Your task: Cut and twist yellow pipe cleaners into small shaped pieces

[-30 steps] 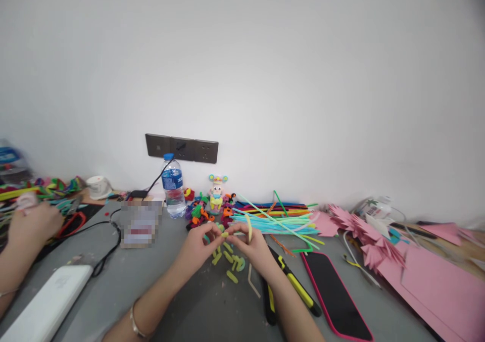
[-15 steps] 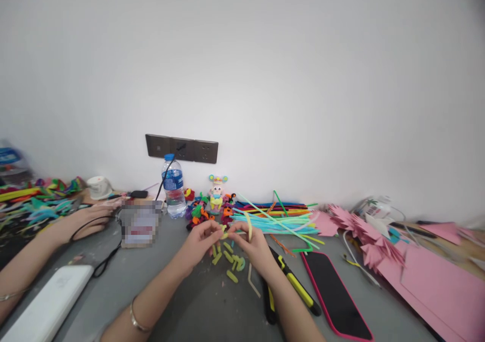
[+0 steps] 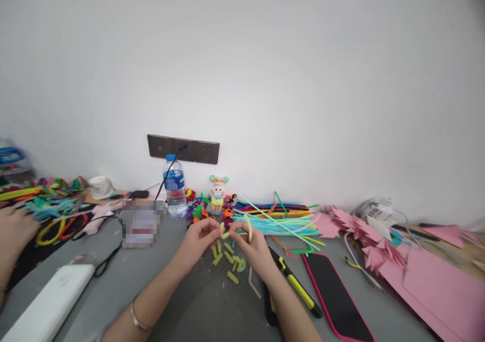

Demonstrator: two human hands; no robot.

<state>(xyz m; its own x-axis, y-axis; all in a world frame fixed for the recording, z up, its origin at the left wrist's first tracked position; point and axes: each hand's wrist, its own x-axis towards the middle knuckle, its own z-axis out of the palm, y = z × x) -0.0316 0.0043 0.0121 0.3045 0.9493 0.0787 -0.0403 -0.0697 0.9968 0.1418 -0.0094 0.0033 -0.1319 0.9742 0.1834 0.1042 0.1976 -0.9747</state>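
Note:
Between the fingertips of both hands is a pale yellow pipe cleaner [image 3: 249, 225], its free end curving up over the right hand. My left hand [image 3: 200, 240] pinches the piece at a small bent part. From the other side my right hand [image 3: 250, 243] pinches it too, close to the left fingertips. Below them on the grey table lie several short yellow pipe cleaner pieces [image 3: 232, 277], some of them folded. Yellow-and-black pliers [image 3: 299, 287] lie partly under my right forearm.
Beyond my hands are a bundle of coloured pipe cleaners [image 3: 276, 221], a small figurine [image 3: 217, 194] and a water bottle [image 3: 175, 188]. At right lie a phone [image 3: 337, 294] and pink paper [image 3: 443, 286]. A white power bank [image 3: 53, 301] and another person's hand [image 3: 15, 231] are at left.
The other person's hand at left has drawn back toward the left edge, uncovering yellow and red loops and a pink tool. My own hands hold almost the same pose.

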